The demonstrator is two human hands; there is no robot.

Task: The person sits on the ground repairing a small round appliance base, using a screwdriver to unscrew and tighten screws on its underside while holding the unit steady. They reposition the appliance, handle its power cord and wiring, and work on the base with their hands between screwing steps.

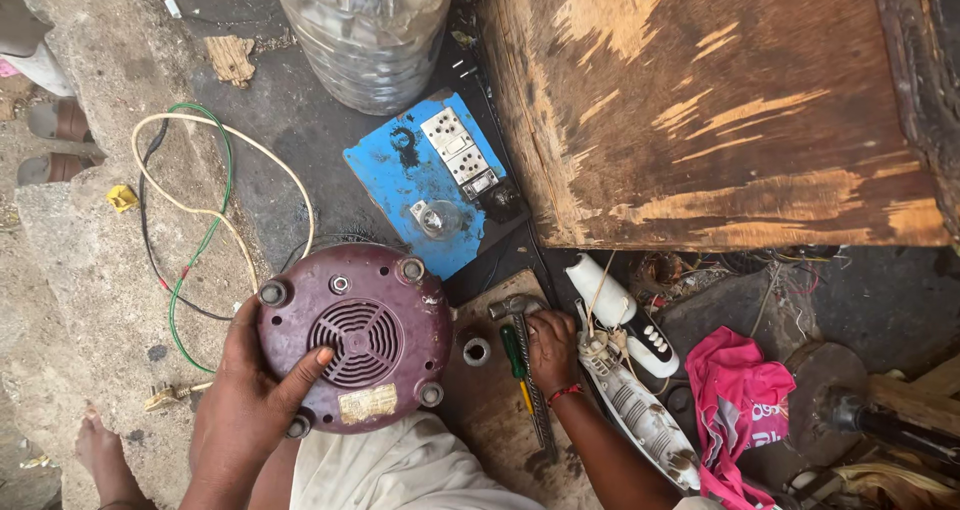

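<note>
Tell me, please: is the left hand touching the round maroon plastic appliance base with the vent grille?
Touching. The head view shows the left hand lying on the round maroon plastic appliance base, its thumb reaching onto the vent grille.

Both forearms come in from the bottom edge of the frame and are bare, with no sleeves showing. The left hand [250,395] at lower left wears no ring or band that can be seen. The right hand [551,345], lower centre, has a thin red thread bracelet [565,393] tied round the wrist. Between the arms, at bottom centre, lies a pale off-white cloth garment [400,470], creased over the lap. A bare foot [98,448] shows at the lower left corner.
</note>
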